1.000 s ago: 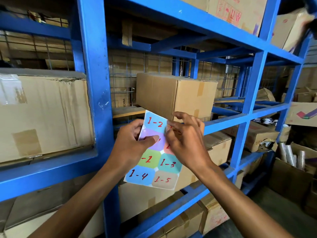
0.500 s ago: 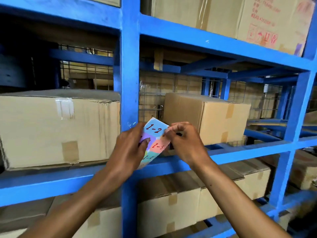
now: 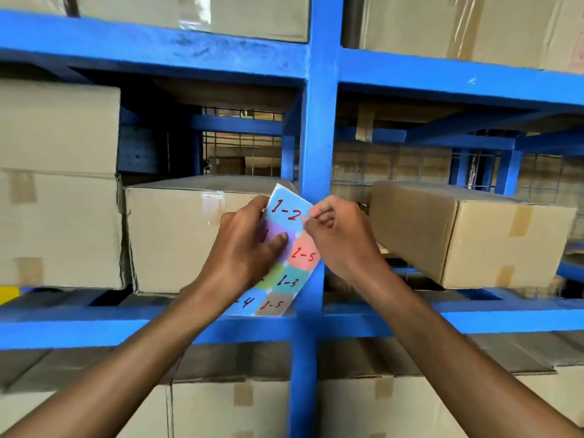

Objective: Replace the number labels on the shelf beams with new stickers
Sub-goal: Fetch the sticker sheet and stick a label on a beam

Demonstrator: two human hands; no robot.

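A sticker sheet (image 3: 289, 248) is sitting at the centre of the frame, held up in front of the blue upright post (image 3: 319, 147) of the shelving. It is a white-backed sheet covered in pastel patches: a light blue one at the top reading "1-2", a lilac one under it, a salmon one reading what looks like "1-5", a teal "1-3", a green patch partly hidden, and along the bottom a blue patch ending in "4" beside a tan "1-5" (all the numbers are handwritten in red). The sheet is tilting, its top corner leaning toward the upper right.

The left hand (image 3: 246, 245) is gripping the sheet from its left edge, fingers curling behind it and the thumb pressing on the lilac patch. The right hand (image 3: 338, 235) is pinching at the sheet's upper right edge, beside the "1-2" patch, with the fingers curled in tight.

The lower horizontal beam (image 3: 94, 327) is running across the frame just under the sheet's bottom edge, and the upper beam (image 3: 158, 49) is crossing near the top. Cardboard boxes are filling the shelves: one (image 3: 177, 238) just left of the hands, another (image 3: 474, 235) at the right of the frame, sitting at an angle.
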